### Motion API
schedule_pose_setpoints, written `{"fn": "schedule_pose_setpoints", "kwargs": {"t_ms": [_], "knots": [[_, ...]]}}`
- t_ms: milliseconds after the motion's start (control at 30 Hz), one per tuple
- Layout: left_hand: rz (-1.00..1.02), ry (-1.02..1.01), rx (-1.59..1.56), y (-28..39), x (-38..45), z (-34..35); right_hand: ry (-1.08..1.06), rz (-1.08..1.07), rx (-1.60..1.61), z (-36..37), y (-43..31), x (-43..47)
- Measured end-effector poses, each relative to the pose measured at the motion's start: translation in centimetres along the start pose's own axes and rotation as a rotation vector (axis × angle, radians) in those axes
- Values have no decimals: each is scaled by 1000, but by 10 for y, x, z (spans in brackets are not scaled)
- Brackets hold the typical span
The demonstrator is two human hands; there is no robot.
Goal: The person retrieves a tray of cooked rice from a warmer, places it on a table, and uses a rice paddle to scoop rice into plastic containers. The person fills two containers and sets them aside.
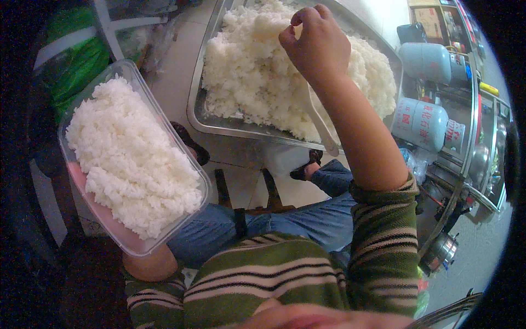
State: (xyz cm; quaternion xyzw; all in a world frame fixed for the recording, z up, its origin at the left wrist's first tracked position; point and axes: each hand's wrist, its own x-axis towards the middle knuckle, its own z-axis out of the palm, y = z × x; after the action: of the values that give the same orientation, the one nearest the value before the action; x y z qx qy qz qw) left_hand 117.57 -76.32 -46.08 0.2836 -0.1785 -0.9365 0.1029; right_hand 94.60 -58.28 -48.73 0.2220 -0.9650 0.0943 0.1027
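Note:
On the left, a clear plastic container (141, 82) heaped with white cooked rice (131, 156) rests on my left forearm and hand. My left hand (117, 228) is under it, showing only as a blurred pink shape through the plastic. Before me lies a large metal tray (263, 133) piled with more rice (250, 70). Over this pile, my right hand (318, 41) has its thumb and forefinger curled into a ring, tips close together; whether anything is pinched there cannot be told. A pale plastic spoon (322, 127) leans in the rice, its handle crossing the tray's near rim.
At right, light-blue gas cylinders (423, 123) lie beside a metal-framed rack (472, 135). A steel pot (441, 251) is lower down. A green bag (76, 70) is at the upper left. Dark stool legs (271, 189) stand on the tiled floor between my feet.

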Motion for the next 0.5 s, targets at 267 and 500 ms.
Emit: {"fn": "schedule_pose_setpoints", "kwargs": {"t_ms": [267,500], "knots": [[-92,-138,-208,9,6,8,432,165,287,-117,73,-88],[182,-350,311,-15,39,-7,1021,400,-179,-260,210,-264]]}}
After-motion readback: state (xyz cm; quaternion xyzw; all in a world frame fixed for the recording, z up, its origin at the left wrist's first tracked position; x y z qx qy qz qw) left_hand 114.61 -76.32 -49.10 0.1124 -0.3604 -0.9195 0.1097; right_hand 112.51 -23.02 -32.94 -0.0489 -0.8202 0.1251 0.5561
